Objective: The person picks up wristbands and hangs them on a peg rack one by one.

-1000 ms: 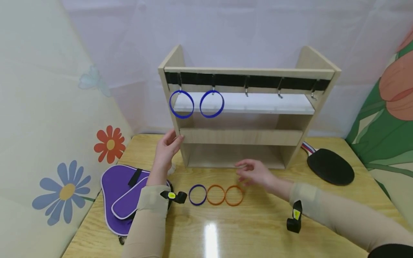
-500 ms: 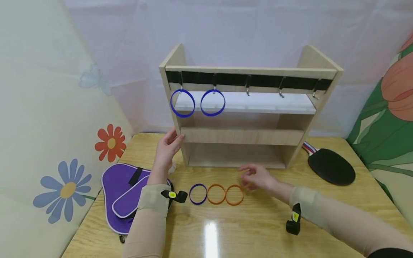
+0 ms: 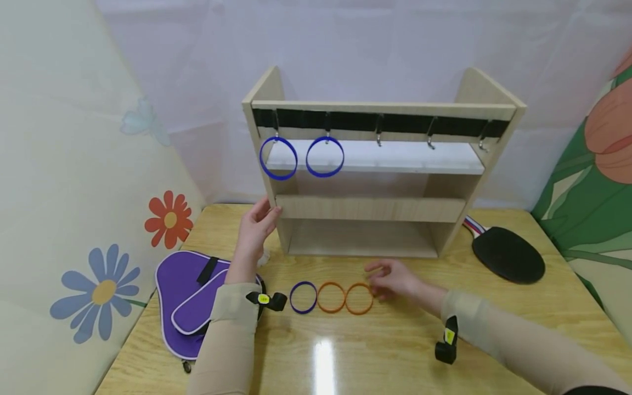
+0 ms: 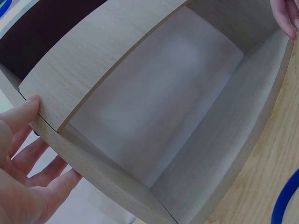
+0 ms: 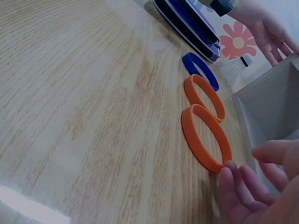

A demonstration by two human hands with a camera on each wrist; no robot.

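Observation:
My left hand (image 3: 254,230) holds the left side panel of the wooden shelf (image 3: 370,208). In the left wrist view its thumb rests on the panel's front edge, with the fingers along the outer face. Low over the table, my right hand (image 3: 395,280) has loosely bent fingers at the edge of the right orange wristband (image 5: 194,140). The fingertips seem to touch the band without pinching it. Beside it lie another orange wristband (image 5: 190,91) and a blue wristband (image 5: 189,63), in a row. Two blue wristbands, left (image 3: 279,178) and right (image 3: 324,175), hang from the two leftmost hooks.
Three bare hooks, one of them the middle hook (image 3: 379,140), line the black strip (image 3: 405,124). A purple bag (image 3: 182,285) lies at left, near a shuttlecock (image 5: 233,67). At right is a black table tennis paddle (image 3: 508,255).
My right hand has come down and nearer to the right orange wristband. My left hand stays on the shelf's side, and the wristbands lie and hang where they were.

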